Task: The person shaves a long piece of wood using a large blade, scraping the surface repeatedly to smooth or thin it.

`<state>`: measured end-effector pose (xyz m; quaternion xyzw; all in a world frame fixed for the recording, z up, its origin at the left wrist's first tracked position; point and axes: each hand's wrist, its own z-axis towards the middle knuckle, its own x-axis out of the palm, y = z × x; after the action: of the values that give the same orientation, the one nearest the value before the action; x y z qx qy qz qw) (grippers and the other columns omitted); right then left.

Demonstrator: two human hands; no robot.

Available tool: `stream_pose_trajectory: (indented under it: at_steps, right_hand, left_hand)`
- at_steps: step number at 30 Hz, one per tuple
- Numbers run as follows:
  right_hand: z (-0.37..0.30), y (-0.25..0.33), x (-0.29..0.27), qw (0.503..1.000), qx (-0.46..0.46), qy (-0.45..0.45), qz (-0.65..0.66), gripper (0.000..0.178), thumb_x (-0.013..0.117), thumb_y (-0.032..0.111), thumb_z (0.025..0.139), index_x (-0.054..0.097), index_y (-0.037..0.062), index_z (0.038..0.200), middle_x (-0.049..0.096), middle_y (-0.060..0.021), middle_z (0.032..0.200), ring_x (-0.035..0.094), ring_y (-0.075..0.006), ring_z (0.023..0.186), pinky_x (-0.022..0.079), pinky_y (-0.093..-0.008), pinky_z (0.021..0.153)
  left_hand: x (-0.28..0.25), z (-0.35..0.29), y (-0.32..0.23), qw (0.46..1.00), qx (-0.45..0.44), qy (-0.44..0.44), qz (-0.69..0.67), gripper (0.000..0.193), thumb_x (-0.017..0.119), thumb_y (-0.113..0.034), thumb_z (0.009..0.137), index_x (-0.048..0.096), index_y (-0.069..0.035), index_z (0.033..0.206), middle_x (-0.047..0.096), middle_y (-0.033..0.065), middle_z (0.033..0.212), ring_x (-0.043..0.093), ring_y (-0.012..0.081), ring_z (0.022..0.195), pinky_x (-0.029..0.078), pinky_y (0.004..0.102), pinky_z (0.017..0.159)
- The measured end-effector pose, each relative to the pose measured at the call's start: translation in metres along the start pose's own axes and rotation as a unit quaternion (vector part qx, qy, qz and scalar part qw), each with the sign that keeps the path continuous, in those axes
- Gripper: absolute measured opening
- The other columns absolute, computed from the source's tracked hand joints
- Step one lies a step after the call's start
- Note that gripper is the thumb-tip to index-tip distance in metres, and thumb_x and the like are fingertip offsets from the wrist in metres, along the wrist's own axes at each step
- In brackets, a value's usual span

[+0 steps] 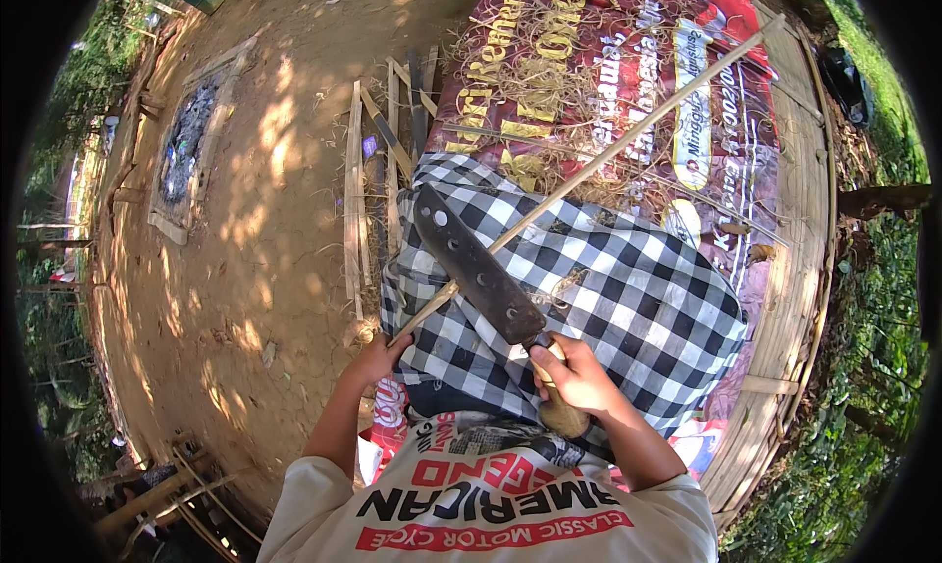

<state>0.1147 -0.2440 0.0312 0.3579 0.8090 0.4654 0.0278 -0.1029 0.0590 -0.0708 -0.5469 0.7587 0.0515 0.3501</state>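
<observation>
A broad dark cleaver-like knife [481, 274] with several holes in its blade lies across a long thin bamboo strip [628, 136]. My right hand [579, 377] is wrapped round the knife's rounded wooden handle. In my left hand [378, 355] is the near end of the strip, which slants away to the far right. The blade covers a short length of the strip, and I cannot tell if its edge bites in. Beneath both, a black-and-white checkered cloth [638, 298] is draped over my lap and legs.
Curly shavings lie on a printed red banner [579, 82] ahead. Several bamboo slats [355, 200] stand left of the cloth. Along the right runs a bamboo platform edge [785, 318], with greenery beyond. A framed ash pit [191, 136] lies on the dirt ground [285, 298] at left.
</observation>
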Motion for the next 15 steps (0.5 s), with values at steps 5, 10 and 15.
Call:
stream_pose_trajectory:
  at_steps: [5, 10, 15]
  right_hand:
    - [-0.002, 0.004, -0.002, 0.992, -0.049, -0.074, 0.086, 0.027, 0.05, 0.026, 0.1, 0.053, -0.0005, 0.092, 0.056, -0.004, 0.065, 0.054, -0.0105, 0.053, 0.045, -0.0256, 0.05]
    - [-0.007, 0.0, -0.005, 0.999, -0.03, -0.011, -0.02, 0.029, 0.046, 0.026, 0.101, 0.052, -0.0007, 0.093, 0.059, -0.0075, 0.068, 0.058, -0.0149, 0.053, 0.047, -0.0279, 0.051]
    - [-0.007, -0.011, -0.001, 0.999, -0.02, -0.026, 0.023, 0.031, 0.05, 0.029, 0.1, 0.054, -0.0014, 0.095, 0.058, -0.0061, 0.067, 0.056, -0.0131, 0.053, 0.047, -0.0285, 0.051]
  left_hand:
    - [-0.001, -0.002, -0.016, 1.0, 0.003, 0.01, -0.003, 0.078, 0.051, -0.065, 0.088, 0.058, 0.012, 0.101, 0.063, 0.023, 0.079, 0.064, 0.032, 0.072, 0.049, 0.0405, 0.067]
    - [-0.011, -0.008, -0.023, 1.0, 0.001, 0.012, -0.008, 0.088, 0.05, -0.073, 0.084, 0.06, 0.014, 0.098, 0.064, 0.0309, 0.094, 0.064, 0.04, 0.092, 0.049, 0.0421, 0.081]
    - [-0.012, -0.014, -0.036, 0.998, -0.016, 0.044, -0.047, 0.089, 0.05, -0.072, 0.084, 0.06, 0.015, 0.101, 0.064, 0.0322, 0.098, 0.064, 0.0403, 0.095, 0.048, 0.0427, 0.084]
